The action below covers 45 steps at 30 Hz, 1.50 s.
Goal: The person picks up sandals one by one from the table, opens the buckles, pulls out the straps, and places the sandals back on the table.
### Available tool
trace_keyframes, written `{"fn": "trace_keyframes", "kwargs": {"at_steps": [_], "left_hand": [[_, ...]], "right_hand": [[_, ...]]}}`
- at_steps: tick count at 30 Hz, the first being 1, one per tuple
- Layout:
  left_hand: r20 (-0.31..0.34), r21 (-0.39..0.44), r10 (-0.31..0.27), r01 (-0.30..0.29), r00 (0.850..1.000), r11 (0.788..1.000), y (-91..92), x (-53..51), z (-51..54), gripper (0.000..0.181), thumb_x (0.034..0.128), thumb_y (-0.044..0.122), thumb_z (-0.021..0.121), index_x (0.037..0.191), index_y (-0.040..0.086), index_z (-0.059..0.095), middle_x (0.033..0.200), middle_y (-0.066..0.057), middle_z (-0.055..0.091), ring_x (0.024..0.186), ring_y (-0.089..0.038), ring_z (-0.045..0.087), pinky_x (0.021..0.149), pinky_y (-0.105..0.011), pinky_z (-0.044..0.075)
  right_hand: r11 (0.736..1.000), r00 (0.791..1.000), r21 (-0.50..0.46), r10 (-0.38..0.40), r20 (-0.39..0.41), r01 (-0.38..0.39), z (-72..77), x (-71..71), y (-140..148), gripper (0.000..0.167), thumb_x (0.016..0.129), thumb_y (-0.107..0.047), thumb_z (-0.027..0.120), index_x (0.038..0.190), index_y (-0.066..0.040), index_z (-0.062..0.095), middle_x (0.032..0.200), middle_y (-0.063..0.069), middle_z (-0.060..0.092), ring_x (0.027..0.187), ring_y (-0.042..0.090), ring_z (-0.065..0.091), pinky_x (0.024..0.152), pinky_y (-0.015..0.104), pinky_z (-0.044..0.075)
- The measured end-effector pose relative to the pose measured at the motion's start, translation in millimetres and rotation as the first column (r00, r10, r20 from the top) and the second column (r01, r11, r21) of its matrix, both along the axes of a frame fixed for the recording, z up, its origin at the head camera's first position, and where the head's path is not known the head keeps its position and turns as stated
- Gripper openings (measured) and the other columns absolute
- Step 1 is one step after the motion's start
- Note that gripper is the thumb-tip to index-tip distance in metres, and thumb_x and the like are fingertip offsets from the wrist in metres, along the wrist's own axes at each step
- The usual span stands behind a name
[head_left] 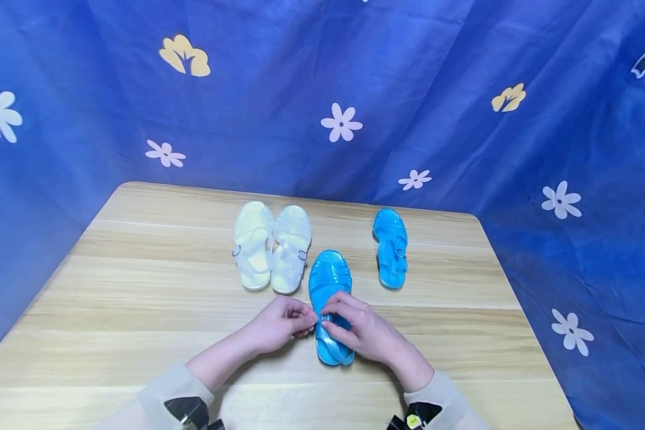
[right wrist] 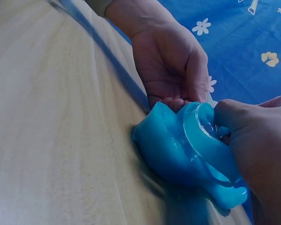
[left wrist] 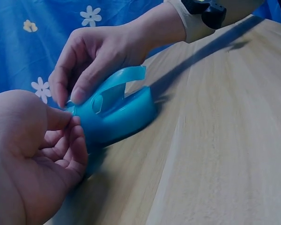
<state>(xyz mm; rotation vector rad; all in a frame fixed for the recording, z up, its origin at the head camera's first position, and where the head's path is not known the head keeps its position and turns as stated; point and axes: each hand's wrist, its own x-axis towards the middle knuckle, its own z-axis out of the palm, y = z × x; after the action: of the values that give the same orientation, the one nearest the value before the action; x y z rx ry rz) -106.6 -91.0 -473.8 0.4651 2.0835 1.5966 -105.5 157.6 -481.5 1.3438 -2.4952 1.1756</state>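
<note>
A blue jelly sandal (head_left: 330, 272) lies on the wooden table, its toe pointing away from me. My left hand (head_left: 280, 323) is at its left side, thumb and forefinger pinching the end of the ankle strap. From the right, my right hand (head_left: 369, 329) reaches over the sandal, its thumb and fingers pinching the strap by the small buckle (head_left: 325, 318). In the left wrist view both sets of fingertips meet at the strap (left wrist: 123, 77) side of the sandal. Fingers partly hide the buckle, so whether it is fastened I cannot tell.
The matching blue sandal (head_left: 391, 249) lies farther back on the right. Two whitish sandals (head_left: 292, 230) with buckled straps lie side by side at back left. Behind the wooden table (head_left: 140, 286) hangs a blue flowered cloth (head_left: 279, 89).
</note>
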Motion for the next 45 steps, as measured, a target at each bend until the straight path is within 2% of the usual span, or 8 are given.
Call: {"fn": "trace_keyframes", "kwargs": {"at_steps": [11,23,30,36,40,45], "left_hand": [[0.007,0.01,-0.017,0.017,1.0,1.0,3.5,1.1,8.1,0.015,0.1032,0.009,0.065,0.101,0.0,0.077,0.081,-0.006,0.071,0.076,-0.017,0.061,0.066,-0.024,0.05],[0.003,0.02,0.054,-0.054,0.999,0.998,-5.3,4.0,3.4,0.017,0.1013,0.008,0.07,0.11,-0.004,0.077,0.094,-0.009,0.078,0.084,-0.022,0.073,0.071,-0.032,0.061],[0.048,0.068,0.051,-0.054,0.998,0.996,-9.4,2.9,0.5,0.017,0.1004,0.004,0.069,0.11,-0.009,0.075,0.098,-0.014,0.078,0.089,-0.024,0.074,0.08,-0.034,0.063],[0.098,0.108,0.047,-0.058,0.994,0.992,-6.3,2.9,-0.5,0.017,0.1008,0.002,0.067,0.108,-0.012,0.074,0.095,-0.016,0.077,0.085,-0.02,0.073,0.078,-0.033,0.063],[0.136,0.111,0.047,-0.062,0.99,0.992,-3.7,3.3,1.5,0.017,0.1018,0.002,0.066,0.106,-0.012,0.074,0.092,-0.016,0.076,0.082,-0.016,0.07,0.076,-0.032,0.063],[0.146,0.1,0.051,-0.066,0.988,0.993,-0.9,3.7,3.7,0.016,0.102,0.001,0.065,0.107,-0.012,0.073,0.092,-0.016,0.076,0.083,-0.016,0.069,0.077,-0.031,0.062]], "right_hand": [[0.999,1.0,-0.04,0.012,0.022,-0.011,-5.0,-1.6,-3,0.015,0.104,-0.013,0.07,0.119,-0.01,0.072,0.116,-0.004,0.064,0.098,0.013,0.065,0.084,0.026,0.058],[0.999,0.999,-0.05,0.01,0.046,-0.007,-6.0,-0.1,-1,0.016,0.104,-0.011,0.07,0.12,-0.01,0.071,0.117,-0.003,0.064,0.099,0.011,0.065,0.085,0.025,0.058],[0.997,0.999,-0.073,0.003,0.043,0.0,-8.4,1.1,0,0.017,0.103,-0.01,0.071,0.12,-0.01,0.071,0.118,-0.004,0.064,0.1,0.012,0.065,0.086,0.027,0.058],[0.997,0.999,-0.083,0.003,0.035,0.0,-8.7,1.2,-1,0.017,0.103,-0.01,0.071,0.12,-0.011,0.071,0.117,-0.004,0.064,0.098,0.013,0.065,0.084,0.025,0.058],[0.996,0.999,-0.087,0.003,0.035,0.0,-9.5,1.4,-1,0.017,0.102,-0.009,0.072,0.119,-0.011,0.071,0.117,-0.004,0.063,0.097,0.013,0.065,0.083,0.025,0.058],[0.996,1.0,-0.092,-0.008,0.028,0.011,-9.9,2.0,-1,0.017,0.102,-0.01,0.072,0.119,-0.01,0.071,0.116,-0.003,0.063,0.098,0.014,0.065,0.084,0.027,0.058]]}}
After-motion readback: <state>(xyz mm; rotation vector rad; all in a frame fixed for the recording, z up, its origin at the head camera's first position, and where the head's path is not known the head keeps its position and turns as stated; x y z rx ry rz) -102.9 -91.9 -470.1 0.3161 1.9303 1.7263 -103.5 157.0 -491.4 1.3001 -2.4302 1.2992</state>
